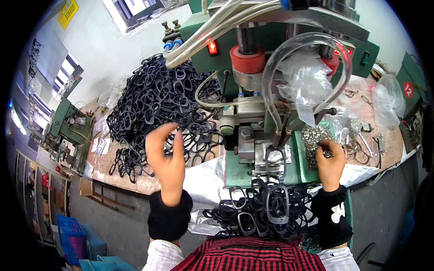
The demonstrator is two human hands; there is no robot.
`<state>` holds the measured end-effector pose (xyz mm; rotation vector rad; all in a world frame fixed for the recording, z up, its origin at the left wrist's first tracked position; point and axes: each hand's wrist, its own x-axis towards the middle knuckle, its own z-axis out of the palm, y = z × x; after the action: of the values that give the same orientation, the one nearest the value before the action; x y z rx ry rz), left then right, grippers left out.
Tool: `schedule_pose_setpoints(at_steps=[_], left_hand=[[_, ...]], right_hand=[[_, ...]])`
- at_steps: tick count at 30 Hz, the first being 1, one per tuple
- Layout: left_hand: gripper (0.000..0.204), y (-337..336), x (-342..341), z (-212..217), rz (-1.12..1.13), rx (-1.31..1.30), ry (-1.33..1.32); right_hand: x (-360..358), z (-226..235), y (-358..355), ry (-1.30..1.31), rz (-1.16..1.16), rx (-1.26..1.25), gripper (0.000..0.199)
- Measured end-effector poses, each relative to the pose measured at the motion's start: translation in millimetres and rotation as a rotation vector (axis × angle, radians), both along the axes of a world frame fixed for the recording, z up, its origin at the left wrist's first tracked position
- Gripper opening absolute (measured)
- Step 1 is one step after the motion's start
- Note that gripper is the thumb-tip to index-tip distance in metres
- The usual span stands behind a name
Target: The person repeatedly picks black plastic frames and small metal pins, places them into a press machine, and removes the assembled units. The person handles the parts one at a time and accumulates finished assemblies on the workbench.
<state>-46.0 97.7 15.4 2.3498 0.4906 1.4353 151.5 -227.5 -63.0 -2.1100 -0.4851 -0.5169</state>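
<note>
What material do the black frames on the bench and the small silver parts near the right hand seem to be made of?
Black frames: probably plastic, dull black with a slight sheen, thin moulded loops. Small silver parts: likely metal, bright with glinting highlights; too small to be sure.

A: Definitely a small factory workshop, not a home setup. There's a green press machine with air hoses and a lit red switch bolted on a worn desk.

B: Yep, plus that huge heap of black plastic frames, a pile of tiny metal parts, and another green machine farther left. Bare concrete floor too.
</note>
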Motion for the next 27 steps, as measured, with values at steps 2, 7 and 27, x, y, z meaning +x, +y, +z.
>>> schedule_pose_setpoints(at_steps=[2, 7, 27], left_hand=[[0.018, 35.4, 28.7, -21.0, 0.12, 0.222, 0.186], [0.028, 103.6, 68.8, -129.7, 0.196, 0.344, 0.641], [0.021, -15.2, -12.1, -22.8, -0.343, -0.74, -0.033]], right_hand=[[-4.7, 10.4, 6.3, -0.049, 0.03, -0.015, 0.013], [-15.1, 7.4, -8.1, -0.025, 0.001, -0.051, 0.013], [-55.0, 60.5, 79.3, 0.174, 0.368, 0.488, 0.041]])
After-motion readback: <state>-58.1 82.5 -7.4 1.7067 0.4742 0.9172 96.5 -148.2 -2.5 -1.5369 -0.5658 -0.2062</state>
